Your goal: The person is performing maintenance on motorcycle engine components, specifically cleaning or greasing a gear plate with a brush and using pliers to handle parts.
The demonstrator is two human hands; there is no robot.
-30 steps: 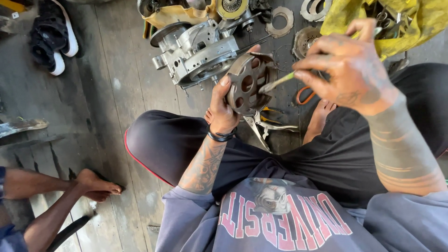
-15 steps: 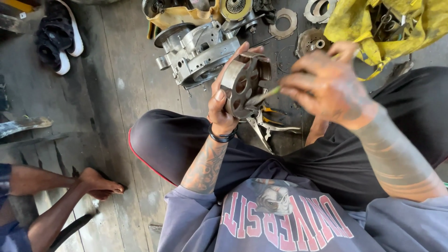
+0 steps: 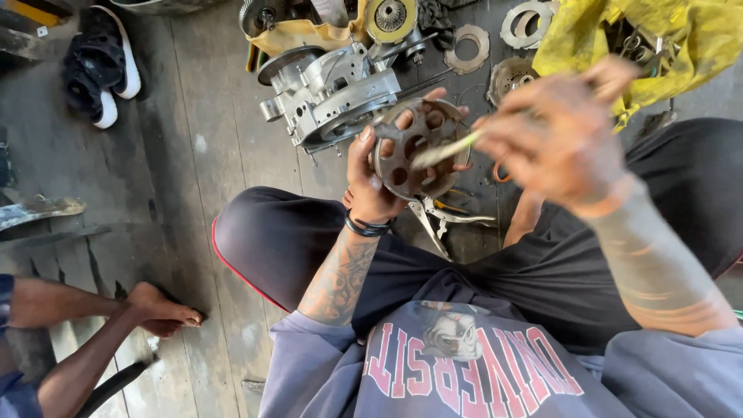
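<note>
I sit cross-legged on a plank floor. My left hand (image 3: 370, 179) grips a round metal clutch hub (image 3: 419, 149) with several holes, held up in front of me, fingers curled over its rim. My right hand (image 3: 559, 139), blurred by motion, holds a thin pale green tool (image 3: 443, 150) whose tip lies against the hub's face. A dark band is around my left wrist.
A grey engine casing (image 3: 329, 93) lies on the floor beyond the hub, with ring plates (image 3: 470, 45) and gears beside it. Yellow cloth (image 3: 658, 39) covers parts at the top right. Pliers (image 3: 445, 220) lie between my legs. Shoes (image 3: 101, 70) at top left; another person's foot (image 3: 159, 310) at lower left.
The left hand has turned the hub so its holed face shows more fully. The right hand has shifted quickly with the tool and is now blurred.
</note>
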